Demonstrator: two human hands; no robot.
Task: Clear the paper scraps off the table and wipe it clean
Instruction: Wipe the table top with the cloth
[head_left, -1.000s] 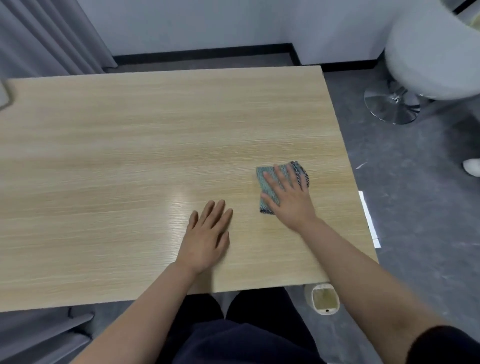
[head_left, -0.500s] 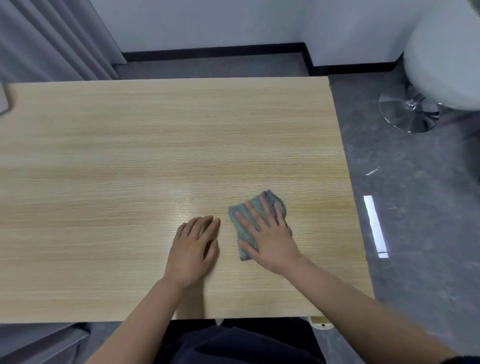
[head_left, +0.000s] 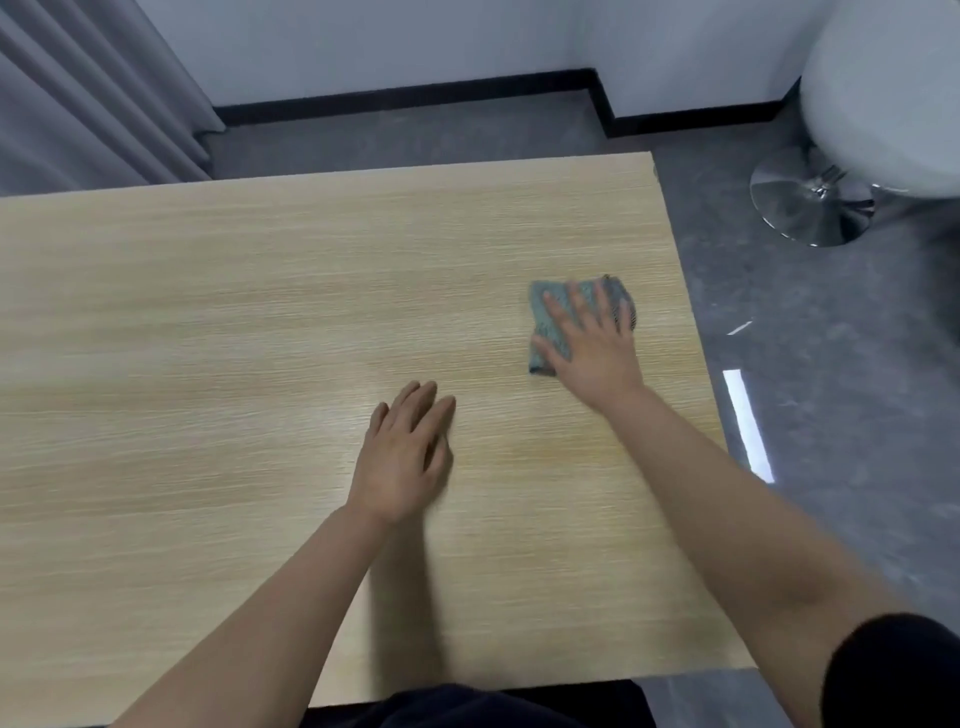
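A light wooden table (head_left: 234, 312) fills most of the view. A folded grey-green cloth (head_left: 545, 317) lies flat near the table's right edge. My right hand (head_left: 592, 348) presses down on it with straight, spread fingers and covers most of it. My left hand (head_left: 405, 457) rests flat on the bare wood, nearer to me and to the left of the cloth, holding nothing. No paper scraps show on the tabletop.
A white stool with a chrome base (head_left: 810, 202) stands on the grey floor (head_left: 831, 415) at the far right. Grey curtains (head_left: 88, 104) hang at the back left. A small white scrap (head_left: 740, 327) lies on the floor beside the table.
My right hand has slid the cloth away from me and to the right, back toward the table's right edge. My left hand stays flat on the table.
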